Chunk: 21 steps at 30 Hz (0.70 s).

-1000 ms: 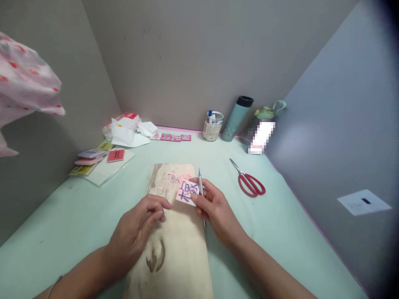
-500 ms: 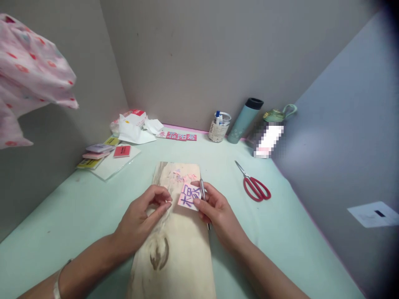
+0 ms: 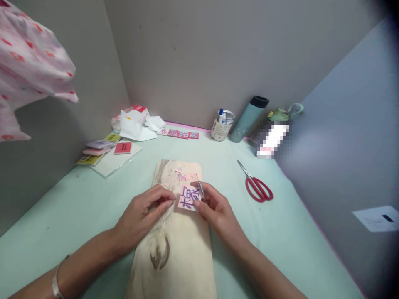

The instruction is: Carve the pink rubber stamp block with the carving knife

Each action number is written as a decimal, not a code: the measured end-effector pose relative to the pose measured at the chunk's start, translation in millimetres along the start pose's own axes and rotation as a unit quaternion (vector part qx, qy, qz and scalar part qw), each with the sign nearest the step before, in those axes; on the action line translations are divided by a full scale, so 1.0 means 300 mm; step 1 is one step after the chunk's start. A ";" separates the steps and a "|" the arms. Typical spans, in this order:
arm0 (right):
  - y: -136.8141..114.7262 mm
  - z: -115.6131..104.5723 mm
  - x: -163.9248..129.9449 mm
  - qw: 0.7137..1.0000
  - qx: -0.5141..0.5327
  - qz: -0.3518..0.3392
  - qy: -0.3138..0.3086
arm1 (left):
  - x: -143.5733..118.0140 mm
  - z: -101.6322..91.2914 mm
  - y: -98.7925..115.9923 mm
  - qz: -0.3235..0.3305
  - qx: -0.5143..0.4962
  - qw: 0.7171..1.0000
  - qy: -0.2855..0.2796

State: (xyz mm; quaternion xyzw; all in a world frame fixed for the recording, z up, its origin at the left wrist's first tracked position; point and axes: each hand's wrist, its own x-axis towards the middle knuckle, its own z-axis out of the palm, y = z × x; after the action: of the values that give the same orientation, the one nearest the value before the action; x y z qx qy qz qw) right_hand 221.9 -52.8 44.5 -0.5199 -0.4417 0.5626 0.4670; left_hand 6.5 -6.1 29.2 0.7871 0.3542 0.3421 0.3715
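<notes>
— pink paper square (image 3: 189,198) with a purple character, where's it sitting?
— on the far half of the wooden board (image 3: 176,241), at the middle of the tabletop (image 3: 77,207). the right hand (image 3: 218,211) pinches its 3 o'clock edge and grips a thin metal craft knife (image 3: 201,189) in the same fingers, blade end pointing toward 12.
— and the left hand (image 3: 141,216)?
— resting on the board at the square's 9 o'clock, fingers curled narrow, thumb and forefinger tips together just beside the paper. can't tell if they hold a scrap.
— anything else on the board?
— small pink paper scraps (image 3: 182,176) at 12 o'clock from the square.
— around it?
— red scissors (image 3: 257,187) lie at 3 o'clock, well apart. a teal bottle (image 3: 249,119) and a glass jar (image 3: 222,124) stand near the wall at 1 o'clock. sticky note pads (image 3: 102,149) sit at 10 o'clock.
</notes>
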 end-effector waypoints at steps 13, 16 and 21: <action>0.002 -0.039 0.004 0.988 -0.142 -0.052 0.034 | -0.011 0.012 -0.024 -0.020 0.043 0.998 0.036; -0.011 -0.062 0.002 0.994 -0.091 -0.044 0.045 | -0.015 0.018 -0.035 -0.019 0.078 0.996 -0.028; -0.030 -0.074 -0.029 0.999 -0.002 -0.034 0.015 | -0.024 0.033 -0.071 0.031 0.149 0.984 -0.098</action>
State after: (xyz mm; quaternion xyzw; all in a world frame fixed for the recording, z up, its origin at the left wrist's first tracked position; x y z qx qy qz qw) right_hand 244.8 -59.5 53.5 -0.5138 -0.4532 0.5375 0.4916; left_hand 4.3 -5.2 4.7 0.8738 0.3385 0.2186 0.2722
